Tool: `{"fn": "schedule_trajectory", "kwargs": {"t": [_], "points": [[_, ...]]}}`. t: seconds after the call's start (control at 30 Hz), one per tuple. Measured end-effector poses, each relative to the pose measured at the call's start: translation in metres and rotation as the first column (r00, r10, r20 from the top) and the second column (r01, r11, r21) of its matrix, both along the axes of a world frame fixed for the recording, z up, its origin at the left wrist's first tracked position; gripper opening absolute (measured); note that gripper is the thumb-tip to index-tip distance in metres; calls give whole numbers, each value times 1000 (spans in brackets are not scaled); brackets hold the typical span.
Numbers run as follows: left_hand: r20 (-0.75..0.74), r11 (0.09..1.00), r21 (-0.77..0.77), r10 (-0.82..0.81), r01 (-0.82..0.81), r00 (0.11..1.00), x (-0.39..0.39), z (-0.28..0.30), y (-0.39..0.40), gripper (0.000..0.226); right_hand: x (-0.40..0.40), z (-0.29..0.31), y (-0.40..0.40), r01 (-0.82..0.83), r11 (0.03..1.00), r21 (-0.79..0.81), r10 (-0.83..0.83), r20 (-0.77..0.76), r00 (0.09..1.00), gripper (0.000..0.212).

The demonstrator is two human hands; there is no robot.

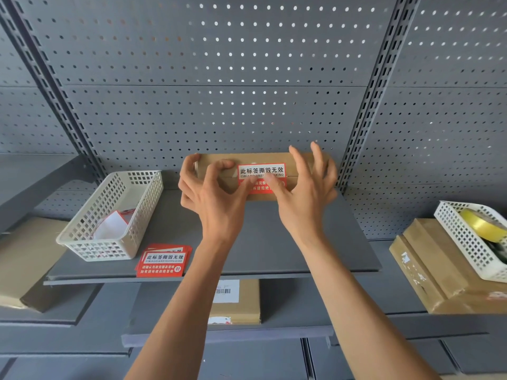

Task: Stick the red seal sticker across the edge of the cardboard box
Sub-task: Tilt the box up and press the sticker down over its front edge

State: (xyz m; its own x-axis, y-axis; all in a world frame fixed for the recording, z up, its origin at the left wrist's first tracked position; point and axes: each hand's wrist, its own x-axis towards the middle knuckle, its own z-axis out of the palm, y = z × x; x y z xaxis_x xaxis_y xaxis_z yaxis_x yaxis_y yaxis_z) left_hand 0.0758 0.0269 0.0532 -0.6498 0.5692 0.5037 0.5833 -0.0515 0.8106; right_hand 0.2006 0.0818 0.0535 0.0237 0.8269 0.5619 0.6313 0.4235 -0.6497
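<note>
Red-and-white rectangular seal sticker (262,177) with black characters on brown cardboard box (219,163); grey perforated metal backboard (219,78), white lattice plastic basket (109,215).

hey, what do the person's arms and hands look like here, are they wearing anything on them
Both arms are bare as far as the picture shows: no sleeves in view. The left hand and right hand wear no gloves, and no rings, watch or wristband show. Fingers are long and slim.
</note>
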Motion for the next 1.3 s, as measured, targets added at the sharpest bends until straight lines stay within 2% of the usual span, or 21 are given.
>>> {"fn": "schedule_trajectory", "kwargs": {"t": [0.67,0.9,1.3], "points": [[-34,996,1,-84,84,996,-15,1,-8,33,17,-3,7,-94,995,36,95,-11,995,52],[-35,999,-20,-29,28,999,-2,3,-4,47,6,1,1,-39,999,-10,40,25,999,75],[-93,985,-60,-165,160,982,-28,0,-11,46,25,-1,10,-166,986,1,166,15,986,63]]}}
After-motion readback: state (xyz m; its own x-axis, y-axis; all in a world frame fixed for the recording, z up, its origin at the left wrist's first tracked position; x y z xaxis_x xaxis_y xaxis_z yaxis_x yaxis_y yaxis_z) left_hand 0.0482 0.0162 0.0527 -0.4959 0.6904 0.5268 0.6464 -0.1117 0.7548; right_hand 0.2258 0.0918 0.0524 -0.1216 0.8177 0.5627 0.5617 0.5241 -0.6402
